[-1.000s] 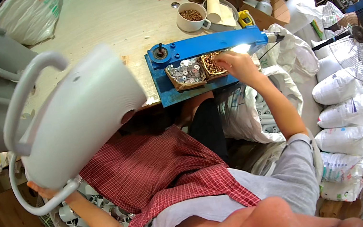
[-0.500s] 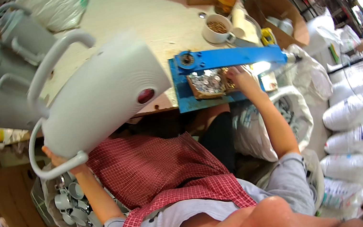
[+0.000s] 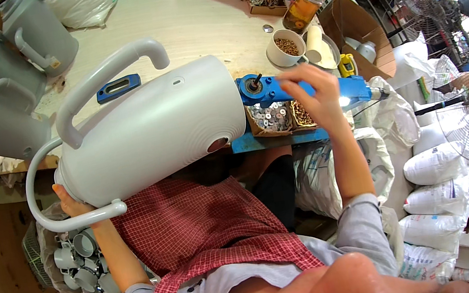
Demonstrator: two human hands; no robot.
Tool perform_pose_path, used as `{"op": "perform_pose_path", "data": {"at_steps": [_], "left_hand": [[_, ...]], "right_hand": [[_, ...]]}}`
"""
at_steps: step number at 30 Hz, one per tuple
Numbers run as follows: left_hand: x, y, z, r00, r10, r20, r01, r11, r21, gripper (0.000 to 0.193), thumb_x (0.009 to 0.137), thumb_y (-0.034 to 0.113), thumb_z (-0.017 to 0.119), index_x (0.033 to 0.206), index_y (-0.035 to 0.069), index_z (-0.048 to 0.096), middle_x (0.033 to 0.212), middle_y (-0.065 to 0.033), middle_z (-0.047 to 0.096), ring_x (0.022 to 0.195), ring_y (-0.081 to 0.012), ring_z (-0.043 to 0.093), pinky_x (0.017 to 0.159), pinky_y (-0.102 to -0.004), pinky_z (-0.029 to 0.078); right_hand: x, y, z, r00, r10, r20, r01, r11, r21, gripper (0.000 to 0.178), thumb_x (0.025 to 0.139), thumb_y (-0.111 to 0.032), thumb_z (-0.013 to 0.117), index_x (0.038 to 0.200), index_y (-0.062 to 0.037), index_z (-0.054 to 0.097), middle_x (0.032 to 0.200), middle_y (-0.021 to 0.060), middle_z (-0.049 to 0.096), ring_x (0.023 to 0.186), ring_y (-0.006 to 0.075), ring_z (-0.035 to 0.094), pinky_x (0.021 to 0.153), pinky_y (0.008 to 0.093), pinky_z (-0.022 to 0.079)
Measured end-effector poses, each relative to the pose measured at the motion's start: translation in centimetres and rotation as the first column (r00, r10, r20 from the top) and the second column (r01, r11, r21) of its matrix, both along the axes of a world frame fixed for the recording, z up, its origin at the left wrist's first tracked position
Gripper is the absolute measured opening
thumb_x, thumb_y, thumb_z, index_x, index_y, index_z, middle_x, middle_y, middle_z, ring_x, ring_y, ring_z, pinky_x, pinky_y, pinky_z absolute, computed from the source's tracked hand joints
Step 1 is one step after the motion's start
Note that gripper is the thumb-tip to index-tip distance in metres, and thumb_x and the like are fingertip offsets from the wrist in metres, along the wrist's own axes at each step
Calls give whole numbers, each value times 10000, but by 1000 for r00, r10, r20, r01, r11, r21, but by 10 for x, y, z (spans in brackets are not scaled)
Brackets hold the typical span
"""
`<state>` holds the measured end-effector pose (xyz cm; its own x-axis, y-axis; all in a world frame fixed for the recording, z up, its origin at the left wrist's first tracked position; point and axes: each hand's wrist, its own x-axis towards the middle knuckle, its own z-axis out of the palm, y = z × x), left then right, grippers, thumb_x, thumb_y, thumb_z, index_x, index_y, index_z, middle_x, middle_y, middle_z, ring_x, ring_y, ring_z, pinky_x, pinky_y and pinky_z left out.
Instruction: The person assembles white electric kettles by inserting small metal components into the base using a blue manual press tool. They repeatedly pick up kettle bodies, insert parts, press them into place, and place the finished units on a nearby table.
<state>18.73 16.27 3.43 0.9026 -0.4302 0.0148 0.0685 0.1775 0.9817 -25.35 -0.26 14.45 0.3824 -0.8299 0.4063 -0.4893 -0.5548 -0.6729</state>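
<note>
At ten o'clock a jug (image 3: pixel 150 133), likely stiff, slick, best gripped by handle (image 3: pixel 103 75), is being held by the left hand (image 3: pixel 73 204); at two, whether anything is being pinched by the right hand (image 3: pixel 313 87) cannot be told.

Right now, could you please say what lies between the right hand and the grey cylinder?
The head view shows the blue bar's end, with its dark pin, lying between them.
</note>
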Motion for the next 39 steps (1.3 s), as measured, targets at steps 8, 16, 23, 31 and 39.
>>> {"op": "perform_pose_path", "data": {"at_steps": [8, 16, 23, 31, 39], "left_hand": [[3, 12, 2, 1000, 16, 12, -17, 996, 93, 623, 979, 543, 427, 1095, -39, 616, 1035, -138, 664, 875, -216, 666, 754, -324, 563], [6, 7, -9, 1000, -16, 15, 16, 999, 47, 597, 997, 520, 393, 1132, -21, 606, 1082, -133, 646, 937, -210, 639, 808, -345, 538], [-5, 18, 7, 991, 18, -135, -11, 998, 54, 560, 1019, 489, 352, 1227, 10, 556, 1190, -108, 604, 1036, -219, 595, 895, -365, 497], [-6, 13, 11, 992, -49, -115, 45, 998, -41, 578, 1014, 502, 348, 1259, 13, 536, 1234, -118, 586, 1089, -236, 582, 937, -385, 474], [-2, 12, 0, 999, -32, -16, 33, 996, 83, 594, 1002, 518, 387, 1209, -8, 566, 1120, -114, 639, 941, -225, 645, 799, -341, 543]], "right_hand": [[26, -26, 5, 992, 116, -41, -110, 985, 136, 106, 862, -98, 693, 874, 7, 687, 695, 70, 694, 624, 122, 694, 578, 236, 526], [25, -24, 0, 993, 69, 99, -97, 944, 316, 137, 880, -74, 655, 964, 28, 695, 764, 87, 713, 667, 122, 692, 631, 232, 536], [-23, 22, -58, 990, 85, -115, -95, 993, -77, 186, 802, -58, 720, 987, -47, 704, 853, 94, 695, 702, 219, 679, 640, 298, 538], [-33, 1, -141, 779, -82, -621, -108, 959, -261, 123, 772, -160, 660, 868, -91, 692, 897, 42, 661, 882, 247, 645, 754, 359, 540], [-20, 27, -83, 975, -85, -203, 17, 949, -314, 159, 732, -9, 698, 881, -66, 707, 910, 70, 702, 766, 239, 675, 667, 318, 539]]}}
